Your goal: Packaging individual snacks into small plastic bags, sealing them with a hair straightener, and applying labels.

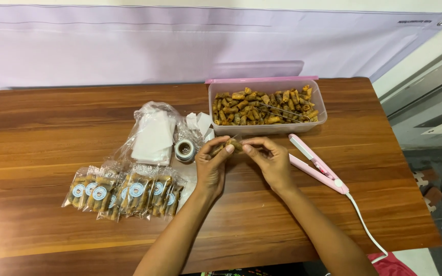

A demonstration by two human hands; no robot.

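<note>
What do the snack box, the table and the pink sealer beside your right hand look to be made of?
Box: clear, slightly cloudy plastic, since the rolled snacks show through its walls; the pink lid behind it looks plastic too.
Table: brown wood grain with a soft sheen, either veneer or laminate; I cannot tell which.
Sealer: smooth pink plastic casing with a white cord.

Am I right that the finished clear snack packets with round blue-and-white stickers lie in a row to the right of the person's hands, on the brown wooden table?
Not quite. The head view shows the clear snack packets with round blue-and-white stickers in a row to the left of the left hand and right hand, not the right. They do lie on the brown wooden table.
</note>
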